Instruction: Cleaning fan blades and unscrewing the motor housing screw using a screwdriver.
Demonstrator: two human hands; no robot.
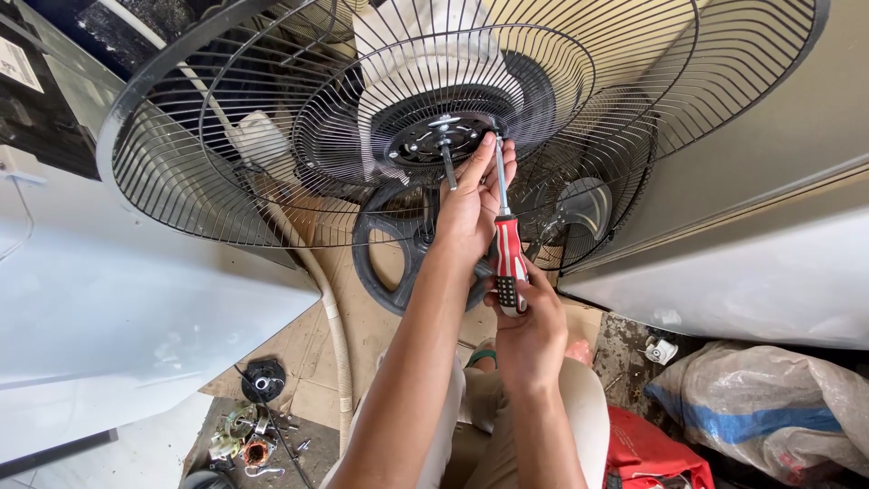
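over on the far left there's a big white panel (109, 308) taking up that whole side, and down on the floor below it sits a little heap of small motor parts (243, 435) plus a round black cap (263, 378). a pale ribbed hose (333, 335) runs down past them.

the main thing is the black wire fan guard (181, 163), tipped toward the camera so its hub plate (434, 140) faces down with the metal shaft (448, 163) poking out. behind the wires there's the white motor housing (398, 45) and a dark round fan base (389, 263).

the person's left hand (471, 204) is up against the hub, fingers curled narrow and pinching the screwdriver's shank close to the tip. the right hand (525, 326) is lower, wrapped tight round the bottom of the red and black screwdriver (507, 258), which stands almost upright with its tip touching the hub plate just right of the shaft. the guard wires crowd in all around the hands.

further right there's another white panel (742, 272), a red bag (652, 453) by the knee and a grey sack with a blue stripe (769, 407).
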